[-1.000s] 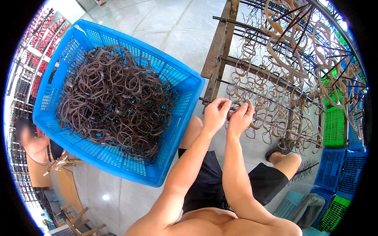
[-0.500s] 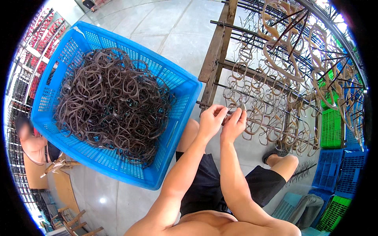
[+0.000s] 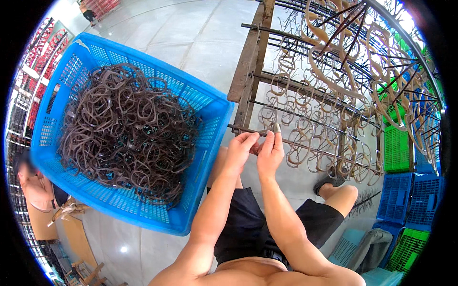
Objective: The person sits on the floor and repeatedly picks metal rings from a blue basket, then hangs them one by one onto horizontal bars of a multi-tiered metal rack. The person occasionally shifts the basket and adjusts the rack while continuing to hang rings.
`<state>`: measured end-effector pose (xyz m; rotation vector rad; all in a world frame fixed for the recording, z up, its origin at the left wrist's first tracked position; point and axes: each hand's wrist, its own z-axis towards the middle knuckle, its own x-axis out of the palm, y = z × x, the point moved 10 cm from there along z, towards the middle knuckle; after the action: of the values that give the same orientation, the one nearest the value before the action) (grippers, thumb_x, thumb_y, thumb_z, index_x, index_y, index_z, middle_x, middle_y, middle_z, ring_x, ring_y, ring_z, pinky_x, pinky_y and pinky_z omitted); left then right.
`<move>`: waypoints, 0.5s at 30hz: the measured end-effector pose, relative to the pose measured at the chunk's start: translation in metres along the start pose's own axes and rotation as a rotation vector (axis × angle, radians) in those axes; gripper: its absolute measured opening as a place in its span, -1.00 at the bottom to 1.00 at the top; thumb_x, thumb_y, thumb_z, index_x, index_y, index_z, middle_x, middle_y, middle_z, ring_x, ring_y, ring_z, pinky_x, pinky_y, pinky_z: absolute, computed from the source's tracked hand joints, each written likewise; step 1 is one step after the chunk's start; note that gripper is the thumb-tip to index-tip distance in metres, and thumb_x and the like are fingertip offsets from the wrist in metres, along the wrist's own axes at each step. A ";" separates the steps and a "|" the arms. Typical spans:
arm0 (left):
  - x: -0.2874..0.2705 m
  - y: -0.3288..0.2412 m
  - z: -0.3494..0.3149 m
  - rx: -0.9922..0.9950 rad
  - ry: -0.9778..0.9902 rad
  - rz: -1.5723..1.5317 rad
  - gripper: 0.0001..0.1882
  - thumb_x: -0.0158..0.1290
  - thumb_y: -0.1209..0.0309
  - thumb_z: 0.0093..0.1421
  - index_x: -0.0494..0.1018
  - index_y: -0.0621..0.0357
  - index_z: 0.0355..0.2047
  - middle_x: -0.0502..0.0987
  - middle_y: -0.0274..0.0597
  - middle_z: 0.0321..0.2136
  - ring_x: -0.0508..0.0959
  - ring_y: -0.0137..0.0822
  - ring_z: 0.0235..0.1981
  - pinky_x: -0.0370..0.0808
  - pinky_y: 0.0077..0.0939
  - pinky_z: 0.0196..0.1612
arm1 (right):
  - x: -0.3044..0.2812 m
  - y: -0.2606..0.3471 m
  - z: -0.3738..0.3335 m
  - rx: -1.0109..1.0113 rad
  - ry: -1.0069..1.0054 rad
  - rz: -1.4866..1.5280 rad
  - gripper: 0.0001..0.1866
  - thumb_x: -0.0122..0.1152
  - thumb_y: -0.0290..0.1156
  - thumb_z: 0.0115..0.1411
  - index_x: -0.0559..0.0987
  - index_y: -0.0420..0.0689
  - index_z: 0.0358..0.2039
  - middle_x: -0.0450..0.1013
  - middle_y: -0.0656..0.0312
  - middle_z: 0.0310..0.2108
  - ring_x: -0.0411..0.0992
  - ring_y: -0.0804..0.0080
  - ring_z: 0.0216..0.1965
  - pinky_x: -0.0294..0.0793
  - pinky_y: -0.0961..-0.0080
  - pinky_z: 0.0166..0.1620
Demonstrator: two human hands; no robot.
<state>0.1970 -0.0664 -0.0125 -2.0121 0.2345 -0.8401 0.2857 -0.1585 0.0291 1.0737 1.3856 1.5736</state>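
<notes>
My left hand [image 3: 241,150] and my right hand [image 3: 270,155] meet in front of me, beside the near bar of a rack [image 3: 257,78]. Both are closed, thumbs and fingers pinched together. Whatever lies between them is mostly hidden by the fingers and too small to name. A pale cover tips one finger of my right hand. Thin brown loop-shaped pieces [image 3: 298,121] hang in rows from the rack, just beyond my hands. To the left, a large blue plastic basket [image 3: 220,102] holds a tangled heap of dark brown loop-shaped pieces [image 3: 129,124].
Bigger tan loops [image 3: 329,71] hang from dark spiky rods at upper right. Green crates [image 3: 397,148] and blue crates [image 3: 395,195] are stacked at right. Another person [image 3: 38,183] sits at far left, near a wooden stool [image 3: 88,274]. Someone stands at the far upper left.
The whole view has shifted slightly, so basket, rack and hands appear further left. My hands stay pinched close together. More of the distant person at upper left shows.
</notes>
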 end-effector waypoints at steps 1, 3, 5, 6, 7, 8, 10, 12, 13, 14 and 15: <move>0.000 0.003 0.000 0.002 0.009 -0.007 -0.86 0.07 0.34 0.17 0.49 0.16 -0.41 0.48 -0.35 -0.56 0.45 -0.48 -0.54 0.39 -0.56 -0.45 | -0.001 0.001 -0.001 -0.003 -0.001 -0.009 -0.80 -0.02 -0.39 0.28 0.39 -0.23 -0.44 0.20 0.41 -0.72 0.11 0.72 -0.68 0.12 0.65 -0.64; 0.002 0.002 -0.001 0.007 0.024 -0.036 -0.86 0.06 0.35 0.18 0.48 0.16 -0.42 0.47 -0.35 -0.56 0.44 -0.48 -0.52 0.38 -0.55 -0.43 | -0.001 0.003 -0.001 -0.022 0.011 -0.044 -0.81 -0.03 -0.39 0.28 0.39 -0.24 -0.42 0.20 0.41 -0.72 0.12 0.71 -0.68 0.13 0.64 -0.64; 0.005 0.001 -0.002 0.015 0.047 -0.081 -0.87 0.05 0.36 0.18 0.47 0.16 -0.42 0.47 -0.34 -0.55 0.43 -0.47 -0.51 0.37 -0.55 -0.41 | 0.000 0.004 0.000 -0.028 0.034 -0.059 -0.81 -0.03 -0.39 0.28 0.41 -0.25 -0.40 0.20 0.41 -0.71 0.12 0.71 -0.67 0.14 0.64 -0.64; 0.006 0.002 -0.001 0.006 0.051 -0.095 -0.87 0.05 0.36 0.18 0.47 0.16 -0.42 0.47 -0.34 -0.54 0.43 -0.47 -0.50 0.37 -0.55 -0.40 | 0.000 0.004 0.001 -0.030 0.047 -0.065 -0.82 -0.03 -0.39 0.29 0.42 -0.25 -0.38 0.20 0.40 -0.70 0.13 0.71 -0.67 0.14 0.64 -0.63; 0.006 0.003 0.000 -0.002 0.054 -0.108 -0.87 0.05 0.37 0.18 0.47 0.16 -0.41 0.47 -0.34 -0.54 0.43 -0.46 -0.49 0.37 -0.55 -0.39 | -0.001 0.003 0.001 -0.029 0.051 -0.062 -0.82 -0.03 -0.39 0.29 0.42 -0.25 -0.38 0.20 0.41 -0.70 0.13 0.71 -0.67 0.14 0.65 -0.63; 0.006 0.004 0.001 -0.007 0.058 -0.119 -0.87 0.05 0.37 0.18 0.47 0.16 -0.41 0.46 -0.33 -0.53 0.43 -0.46 -0.48 0.37 -0.55 -0.38 | 0.000 0.002 0.003 -0.028 0.057 -0.055 -0.81 -0.03 -0.39 0.29 0.42 -0.25 -0.37 0.20 0.41 -0.70 0.13 0.71 -0.67 0.14 0.65 -0.63; 0.004 0.006 -0.001 -0.008 0.037 -0.116 -0.87 0.05 0.37 0.18 0.47 0.16 -0.40 0.46 -0.33 -0.53 0.43 -0.46 -0.49 0.37 -0.56 -0.38 | 0.001 0.001 0.003 -0.011 0.068 -0.032 -0.81 -0.04 -0.38 0.29 0.43 -0.25 -0.36 0.20 0.42 -0.69 0.13 0.71 -0.66 0.15 0.65 -0.63; 0.002 0.008 -0.002 -0.014 0.017 -0.114 -0.87 0.05 0.37 0.18 0.46 0.16 -0.40 0.46 -0.33 -0.53 0.43 -0.45 -0.49 0.37 -0.56 -0.39 | 0.000 0.002 0.000 0.021 0.071 0.001 -0.80 -0.04 -0.37 0.29 0.42 -0.25 -0.36 0.21 0.43 -0.68 0.13 0.71 -0.66 0.15 0.66 -0.63; 0.001 0.009 -0.002 -0.018 0.003 -0.116 -0.87 0.05 0.37 0.18 0.46 0.16 -0.40 0.46 -0.34 -0.53 0.43 -0.46 -0.50 0.37 -0.56 -0.39 | 0.000 0.002 0.000 0.022 0.074 0.000 -0.80 -0.04 -0.37 0.29 0.43 -0.25 -0.35 0.21 0.43 -0.68 0.14 0.71 -0.65 0.15 0.66 -0.62; 0.000 0.010 -0.001 -0.022 -0.009 -0.116 -0.88 0.05 0.36 0.18 0.46 0.16 -0.39 0.46 -0.34 -0.53 0.43 -0.46 -0.50 0.37 -0.56 -0.39 | -0.001 0.002 0.000 0.022 0.074 -0.001 -0.80 -0.04 -0.37 0.29 0.43 -0.25 -0.34 0.22 0.43 -0.67 0.14 0.72 -0.64 0.16 0.67 -0.62; 0.002 0.009 -0.001 -0.008 -0.003 -0.113 -0.87 0.07 0.36 0.17 0.46 0.16 -0.39 0.46 -0.35 -0.54 0.43 -0.47 -0.51 0.37 -0.56 -0.42 | -0.001 0.002 0.000 0.022 0.074 -0.002 -0.80 -0.04 -0.36 0.29 0.43 -0.25 -0.34 0.22 0.43 -0.66 0.15 0.72 -0.63 0.16 0.67 -0.61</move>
<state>0.1993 -0.0730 -0.0191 -2.0490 0.1236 -0.9074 0.2864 -0.1599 0.0310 1.0362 1.4558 1.6141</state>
